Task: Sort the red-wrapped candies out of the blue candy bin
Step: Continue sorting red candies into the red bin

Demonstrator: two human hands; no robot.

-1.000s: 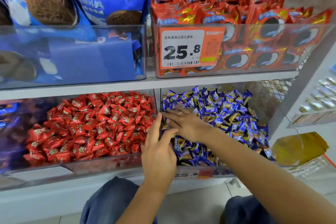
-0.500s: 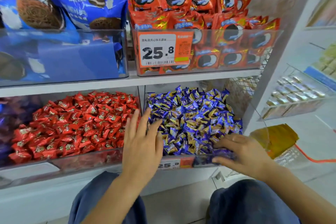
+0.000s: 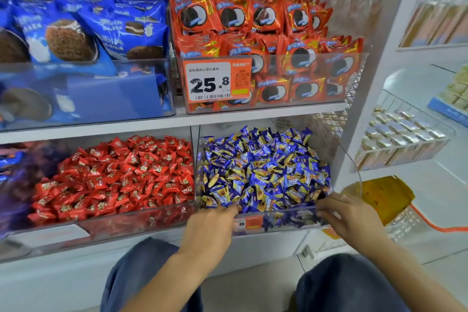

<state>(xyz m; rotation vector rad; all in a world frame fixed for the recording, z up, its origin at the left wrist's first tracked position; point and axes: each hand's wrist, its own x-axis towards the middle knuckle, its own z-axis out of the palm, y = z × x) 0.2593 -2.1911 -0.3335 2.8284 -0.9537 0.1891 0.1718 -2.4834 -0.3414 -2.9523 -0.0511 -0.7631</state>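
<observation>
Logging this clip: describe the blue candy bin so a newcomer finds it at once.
On the white shelving unit, look at the lower shelf. The blue candy bin is the clear bin on the right, holding blue-and-gold wrapped candies; its left neighbour holds red candies.

We are losing the fingertips of the left hand (image 3: 211, 223) behind the front rim of the blue candy bin (image 3: 278, 220), so we cannot tell what they are touching. The price label (image 3: 249, 223) between the hands is showing only partly. Far left of the left hand, the purple bin (image 3: 15, 180) is blurring out and running off the frame.
</observation>
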